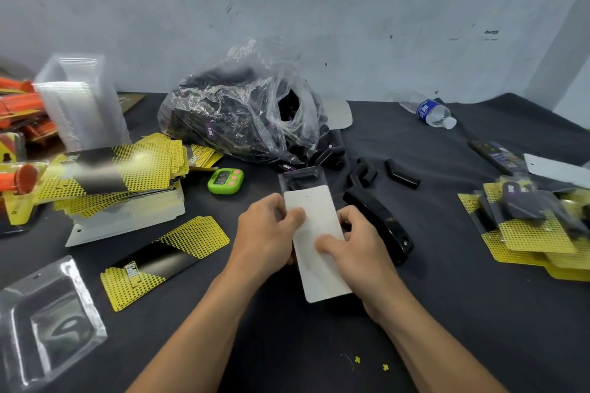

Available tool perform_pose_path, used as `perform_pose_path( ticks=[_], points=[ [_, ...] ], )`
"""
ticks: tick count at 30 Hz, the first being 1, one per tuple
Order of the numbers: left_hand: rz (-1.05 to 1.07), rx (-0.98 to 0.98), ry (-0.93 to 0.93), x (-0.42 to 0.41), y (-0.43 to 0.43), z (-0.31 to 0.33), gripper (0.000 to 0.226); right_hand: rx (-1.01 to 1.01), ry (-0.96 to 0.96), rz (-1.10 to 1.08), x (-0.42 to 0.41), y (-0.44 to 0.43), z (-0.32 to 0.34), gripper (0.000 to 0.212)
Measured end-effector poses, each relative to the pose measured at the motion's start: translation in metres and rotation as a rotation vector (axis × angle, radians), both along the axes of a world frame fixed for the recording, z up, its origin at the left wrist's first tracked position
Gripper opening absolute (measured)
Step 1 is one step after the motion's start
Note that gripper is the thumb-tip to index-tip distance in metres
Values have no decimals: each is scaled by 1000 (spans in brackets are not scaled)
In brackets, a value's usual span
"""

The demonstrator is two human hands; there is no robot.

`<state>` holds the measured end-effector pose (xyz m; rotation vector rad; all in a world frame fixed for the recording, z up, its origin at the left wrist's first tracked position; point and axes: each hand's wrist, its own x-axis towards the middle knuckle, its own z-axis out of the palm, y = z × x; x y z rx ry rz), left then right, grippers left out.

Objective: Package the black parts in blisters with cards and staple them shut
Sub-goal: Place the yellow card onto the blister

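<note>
Both busy: my left hand pinches the card, white side up, at its left edge with the thumb on top. My right hand grips the right edge, thumb pressing the face. The card lies over the clear blister, with a black part in the far pocket; card not fully home. Risk, my guess: uneven thumb push skews or buckles the card, and the part pops out. Stapler just beside my right hand, untouched.
</note>
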<state>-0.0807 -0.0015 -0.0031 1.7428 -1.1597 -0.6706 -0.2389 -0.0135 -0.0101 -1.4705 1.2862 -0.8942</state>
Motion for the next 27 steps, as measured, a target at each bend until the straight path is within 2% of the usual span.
perform_pose_path(
  ticks=[2, 5, 7, 10, 15, 21, 27],
  points=[
    [32, 16, -2, 1, 0, 1, 29, 51, -60, 35, -1, -1, -2, 24],
    [25, 25, 1, -2, 1, 0, 30, 78, -112, -22, 0, -3, -2, 24],
    [-14, 27, 25, -3, 1, -1, 23, 56, -111, -60, 0, -5, -4, 20],
    [-112, 36, 158, 0, 1, 0, 12, 37, -99, -89, 1, -7, -7, 18],
    [-226, 30, 258, 10, 1, 5, 5, 12, -89, -87, 1, -8, -8, 18],
    [-218, 79, 42, 8, 0, 0, 9, -19, -76, -80, 1, -6, -10, 16],
    [-182, 106, -23, 7, 0, 1, 20, -56, -48, -52, 1, -3, -11, 14]
  ],
)
